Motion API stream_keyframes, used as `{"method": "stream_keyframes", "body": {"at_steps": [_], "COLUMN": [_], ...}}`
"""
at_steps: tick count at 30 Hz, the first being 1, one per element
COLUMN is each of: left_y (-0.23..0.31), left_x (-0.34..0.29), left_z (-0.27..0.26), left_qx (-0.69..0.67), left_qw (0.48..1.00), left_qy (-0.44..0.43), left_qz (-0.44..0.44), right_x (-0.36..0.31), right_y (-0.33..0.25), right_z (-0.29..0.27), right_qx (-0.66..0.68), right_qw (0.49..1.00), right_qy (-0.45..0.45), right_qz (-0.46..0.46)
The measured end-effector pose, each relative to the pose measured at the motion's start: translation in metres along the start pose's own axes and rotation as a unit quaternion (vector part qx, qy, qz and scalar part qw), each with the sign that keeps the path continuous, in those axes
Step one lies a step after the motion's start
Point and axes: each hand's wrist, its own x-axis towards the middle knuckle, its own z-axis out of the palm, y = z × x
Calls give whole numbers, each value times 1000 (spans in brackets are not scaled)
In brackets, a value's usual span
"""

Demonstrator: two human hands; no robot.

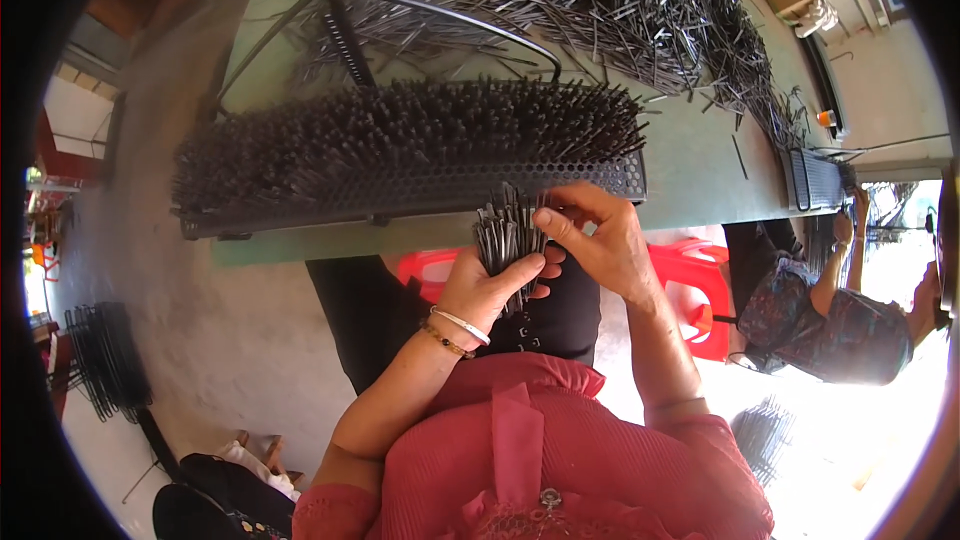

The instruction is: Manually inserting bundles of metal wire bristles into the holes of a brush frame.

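Low in front of the table's near edge, my left hand is wrapped round a bundle of thin dark rods, which stand roughly upright in it. My right hand is at the bundle's upper right side, thumb and forefinger curled toward each other by the rod ends. Whether a single rod is between those fingertips I cannot make out. Just beyond my hands lies a long black perforated rack. Many dark rods stand packed in its holes, while holes along the near side and right end show bare.
A heap of loose dark rods covers the far part of the green table. A black metal frame rises behind the rack. Red plastic stools are under the table. At right another person works at a similar rack.
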Motion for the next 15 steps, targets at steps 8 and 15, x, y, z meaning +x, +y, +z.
{"method": "stream_keyframes", "body": {"at_steps": [8,15], "left_y": [-1,2], "left_x": [-16,-35], "left_z": [-20,-44], "left_qx": [-29,-44], "left_qw": [999,996], "left_qy": [14,70], "left_qz": [27,36], "right_x": [0,15], "right_y": [-8,-26], "right_z": [20,44], "right_qx": [196,179], "right_qw": [968,981], "right_qy": [-90,41], "right_qz": [127,-64]}}
